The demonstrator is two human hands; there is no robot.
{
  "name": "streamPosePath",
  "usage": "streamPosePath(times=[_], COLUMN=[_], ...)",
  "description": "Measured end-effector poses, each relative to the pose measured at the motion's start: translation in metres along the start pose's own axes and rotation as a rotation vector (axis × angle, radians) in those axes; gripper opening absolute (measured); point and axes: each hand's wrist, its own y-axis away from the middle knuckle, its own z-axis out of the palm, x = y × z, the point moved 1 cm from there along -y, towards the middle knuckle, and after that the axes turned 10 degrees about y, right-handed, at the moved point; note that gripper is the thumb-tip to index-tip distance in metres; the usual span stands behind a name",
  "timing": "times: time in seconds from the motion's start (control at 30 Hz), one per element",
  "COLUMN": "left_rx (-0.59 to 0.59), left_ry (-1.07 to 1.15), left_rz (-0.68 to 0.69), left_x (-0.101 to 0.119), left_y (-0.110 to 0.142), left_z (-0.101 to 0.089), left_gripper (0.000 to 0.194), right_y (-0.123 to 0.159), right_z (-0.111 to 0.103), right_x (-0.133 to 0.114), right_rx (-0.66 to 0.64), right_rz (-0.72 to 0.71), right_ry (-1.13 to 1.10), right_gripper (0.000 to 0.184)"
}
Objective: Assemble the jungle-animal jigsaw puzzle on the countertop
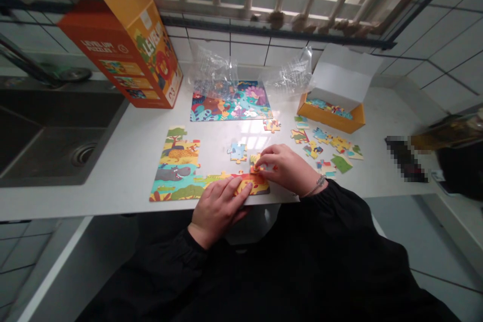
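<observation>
A partly built jigsaw puzzle [181, 166] with animals lies on the white counter [124, 161] near its front edge. My left hand [219, 206] lies flat on the puzzle's lower right part, fingers stretched out and pressing the joined pieces. My right hand [287, 166] is closed in a pinch on a yellow-orange puzzle piece [255, 159] at the puzzle's right end. A loose blue piece [237, 152] lies just left of that hand.
A finished puzzle [230, 103] lies further back under clear plastic bags [215, 68]. An orange puzzle box [128, 45] leans at the back left, beside a dark sink [56, 136]. A small open box [332, 110] and several loose pieces [328, 148] sit at right.
</observation>
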Motion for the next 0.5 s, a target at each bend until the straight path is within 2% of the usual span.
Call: streamPosePath(times=[0.27, 0.5], left_rx=[0.004, 0.003], left_ry=[0.004, 0.006], left_rz=[0.001, 0.01], left_x=[-0.001, -0.001], left_y=[0.002, 0.001], left_z=[0.003, 0.001], left_gripper=[0.053, 0.054], right_y=[0.009, 0.012], right_z=[0.013, 0.013], right_x=[0.002, -0.005], right_rx=[0.039, 0.045], right_rz=[0.011, -0.027], right_ry=[0.066, 0.106], right_gripper=[0.012, 0.024])
